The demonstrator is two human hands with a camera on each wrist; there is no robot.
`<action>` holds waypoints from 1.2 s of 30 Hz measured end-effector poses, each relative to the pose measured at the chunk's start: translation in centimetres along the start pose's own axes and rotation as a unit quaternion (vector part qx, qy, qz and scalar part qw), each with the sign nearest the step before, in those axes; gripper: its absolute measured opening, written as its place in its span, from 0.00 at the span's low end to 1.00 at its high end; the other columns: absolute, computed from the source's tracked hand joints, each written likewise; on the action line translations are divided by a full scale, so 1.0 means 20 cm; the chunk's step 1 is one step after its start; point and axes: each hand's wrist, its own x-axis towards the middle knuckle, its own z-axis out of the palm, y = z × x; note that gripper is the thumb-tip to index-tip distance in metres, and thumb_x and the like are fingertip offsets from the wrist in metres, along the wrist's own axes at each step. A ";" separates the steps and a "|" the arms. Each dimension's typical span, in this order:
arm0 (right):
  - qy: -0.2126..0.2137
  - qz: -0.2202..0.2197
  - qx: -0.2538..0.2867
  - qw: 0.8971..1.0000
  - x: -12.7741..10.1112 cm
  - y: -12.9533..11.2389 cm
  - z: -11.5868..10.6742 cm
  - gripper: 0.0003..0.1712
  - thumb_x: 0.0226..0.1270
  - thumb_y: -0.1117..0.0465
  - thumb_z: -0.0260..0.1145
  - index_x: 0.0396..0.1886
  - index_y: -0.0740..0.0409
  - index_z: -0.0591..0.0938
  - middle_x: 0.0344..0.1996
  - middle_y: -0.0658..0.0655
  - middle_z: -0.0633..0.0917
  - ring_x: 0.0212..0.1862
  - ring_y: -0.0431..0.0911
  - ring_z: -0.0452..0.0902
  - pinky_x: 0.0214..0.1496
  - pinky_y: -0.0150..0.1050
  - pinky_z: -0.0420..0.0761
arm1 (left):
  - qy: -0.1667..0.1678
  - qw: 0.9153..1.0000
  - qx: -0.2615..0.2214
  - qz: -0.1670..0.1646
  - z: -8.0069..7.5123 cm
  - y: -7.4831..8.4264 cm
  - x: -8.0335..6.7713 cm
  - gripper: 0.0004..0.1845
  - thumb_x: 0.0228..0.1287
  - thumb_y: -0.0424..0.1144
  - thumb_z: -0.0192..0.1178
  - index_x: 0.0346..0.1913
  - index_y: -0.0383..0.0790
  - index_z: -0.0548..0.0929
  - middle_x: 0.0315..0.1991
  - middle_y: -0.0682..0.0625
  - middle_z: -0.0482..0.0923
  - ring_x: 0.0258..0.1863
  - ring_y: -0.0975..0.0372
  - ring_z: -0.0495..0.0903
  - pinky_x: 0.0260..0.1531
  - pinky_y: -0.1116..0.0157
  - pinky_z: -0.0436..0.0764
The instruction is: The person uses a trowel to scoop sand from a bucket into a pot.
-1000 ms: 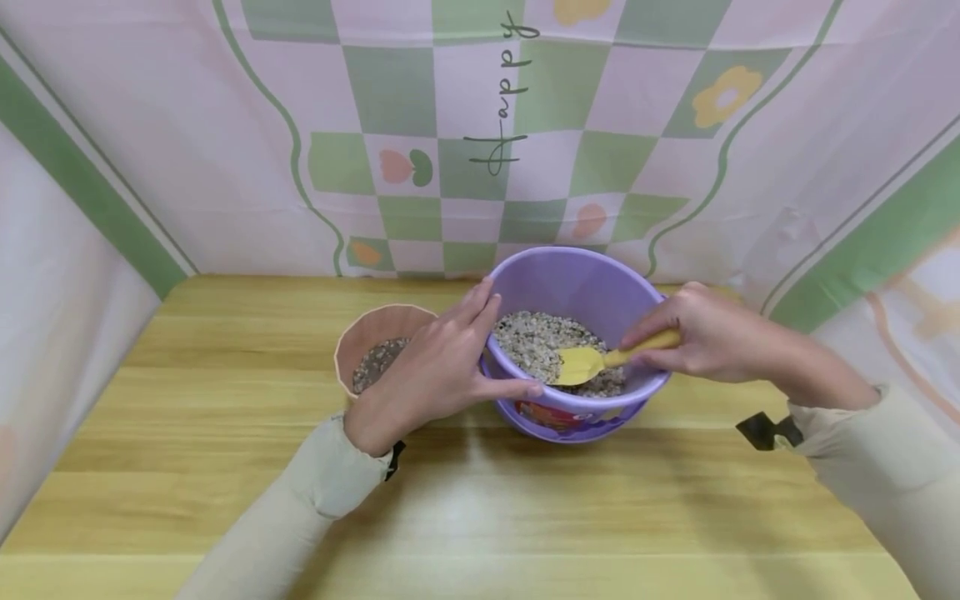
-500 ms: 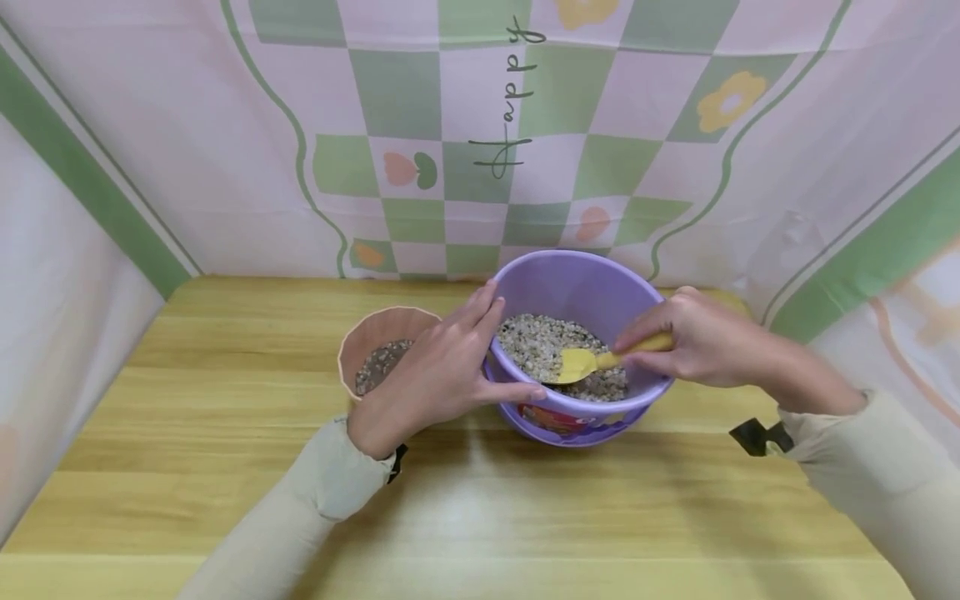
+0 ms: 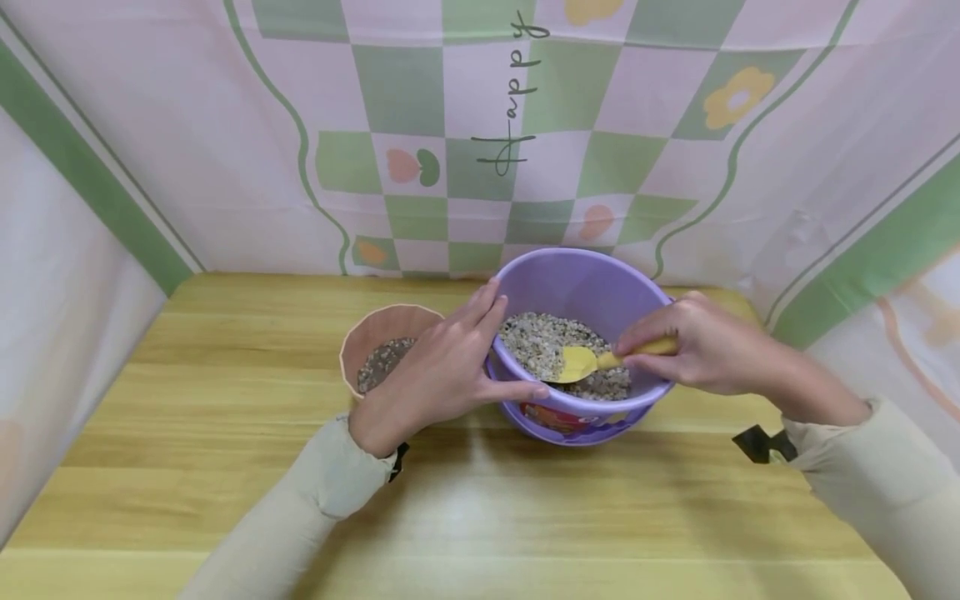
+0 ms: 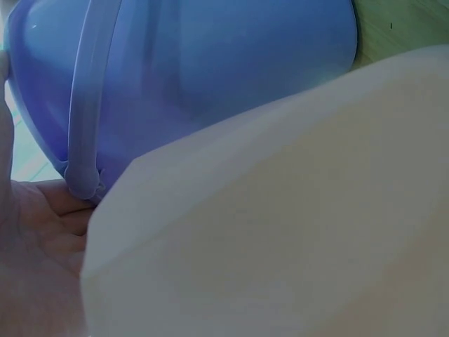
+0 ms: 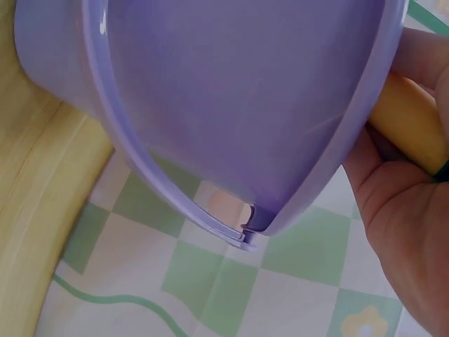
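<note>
In the head view a purple bucket (image 3: 573, 279) holds pale, speckled gravel (image 3: 536, 337). My right hand (image 3: 701, 343) grips the yellow handle of a toy shovel (image 3: 577, 364), whose blade lies in the gravel near the front wall. The right wrist view shows the thumb and fingers round the shovel handle (image 5: 410, 116), beside the bucket's rim. My left hand (image 3: 442, 354) rests against the bucket's left rim, fingers extended and thumb along the front. Partly hidden behind that hand is a peach-coloured pot (image 3: 375, 329) with some gravel inside.
The wooden tabletop (image 3: 465, 508) carries both containers. A patterned cloth (image 3: 480, 108) hangs close behind the bucket, with more cloth on both sides. The bucket's carrying handle (image 4: 88, 91) hangs down along its outside in the left wrist view. The pot (image 4: 280, 232) fills much of that view.
The shovel has slid very slightly left in the gravel with my right hand. My left hand stays at the bucket's rim. The head view has shifted a little.
</note>
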 end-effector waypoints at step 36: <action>0.052 -0.027 0.034 0.998 -0.01 0.01 0.07 0.15 0.47 0.77 0.75 0.35 0.59 0.90 0.33 0.51 0.90 0.34 0.40 0.87 0.33 0.27 0.83 | -0.012 1.000 -0.005 -0.015 0.00 0.00 -0.01 0.62 0.53 0.80 0.54 0.76 0.32 0.59 0.79 0.38 0.46 0.75 0.49 0.56 0.66 0.54 0.69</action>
